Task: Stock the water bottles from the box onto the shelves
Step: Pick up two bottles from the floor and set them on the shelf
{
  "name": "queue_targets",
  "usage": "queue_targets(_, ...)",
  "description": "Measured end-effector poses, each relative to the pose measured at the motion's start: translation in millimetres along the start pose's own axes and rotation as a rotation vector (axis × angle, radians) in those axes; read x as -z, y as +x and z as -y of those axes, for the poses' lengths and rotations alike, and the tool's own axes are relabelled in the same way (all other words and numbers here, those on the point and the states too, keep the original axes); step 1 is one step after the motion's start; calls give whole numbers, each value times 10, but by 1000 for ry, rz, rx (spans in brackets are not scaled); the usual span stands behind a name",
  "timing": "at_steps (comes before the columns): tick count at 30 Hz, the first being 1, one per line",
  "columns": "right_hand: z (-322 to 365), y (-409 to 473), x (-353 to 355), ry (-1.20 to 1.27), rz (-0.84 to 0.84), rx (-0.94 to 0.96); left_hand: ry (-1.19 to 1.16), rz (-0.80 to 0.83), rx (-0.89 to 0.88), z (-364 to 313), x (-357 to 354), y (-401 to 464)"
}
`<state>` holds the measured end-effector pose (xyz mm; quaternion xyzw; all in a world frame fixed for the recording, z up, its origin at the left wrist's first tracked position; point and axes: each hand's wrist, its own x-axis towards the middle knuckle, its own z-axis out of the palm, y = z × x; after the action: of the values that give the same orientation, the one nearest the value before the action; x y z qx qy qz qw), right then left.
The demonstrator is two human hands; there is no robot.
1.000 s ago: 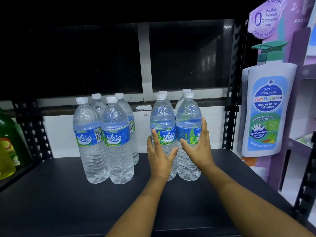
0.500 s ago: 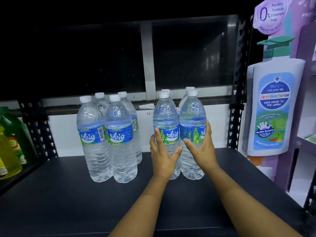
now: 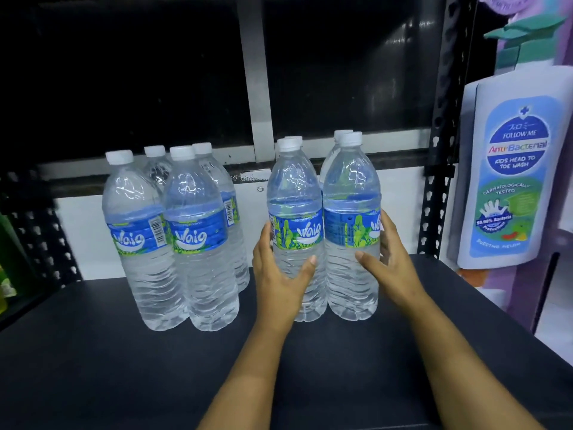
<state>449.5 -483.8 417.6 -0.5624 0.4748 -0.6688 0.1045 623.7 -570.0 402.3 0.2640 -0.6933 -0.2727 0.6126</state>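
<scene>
Since half a second ago, our left hand (image 3: 280,274) and right hand (image 3: 392,262) now wrap the two front Waig bottles (image 3: 294,212), each gripping one, to line them up on the shelf (image 3: 93,367).

A dark, matte shelf (image 3: 93,367) carries eight clear water bottles, all upright with white caps and blue labels. Four stand in a tight cluster on the left (image 3: 173,237), two in front and two behind. Four more stand in a second cluster (image 3: 322,231) toward the right, again two by two, with a gap between the groups.
</scene>
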Motion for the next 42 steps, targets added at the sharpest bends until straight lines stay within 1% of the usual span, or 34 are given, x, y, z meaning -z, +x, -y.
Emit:
queue_targets(5,18,2,19,-9,-22,-17,28,47,17,-6,-12,9)
queue_targets(10,30,-32,-6,-85,-103,-23,-29,94,30,-37,48,14)
queue_targets(13,56,-47,-13,-103,-122,-26,-49,121,44,-75,68,5)
queue_targets(17,63,-56,-16,-72,-98,-46,-36,82,78,-77,54,-33)
queue_targets(21,64,-64,-31,-16,-73,-57,58,61,88,-85,43,-61)
queue_targets(27,63,-62,-40,-62,-138,-41,20,117,100,-41,71,-25)
queue_targets(30,68,-62,-41,-76,-145,-48,21,114,98,-44,74,-31)
queue_targets(36,78,-75,-35,-27,-78,-36,123,84,97,-97,24,-66)
queue_targets(42,120,-76,-81,-143,-146,18,37,144,91,-42,70,-42)
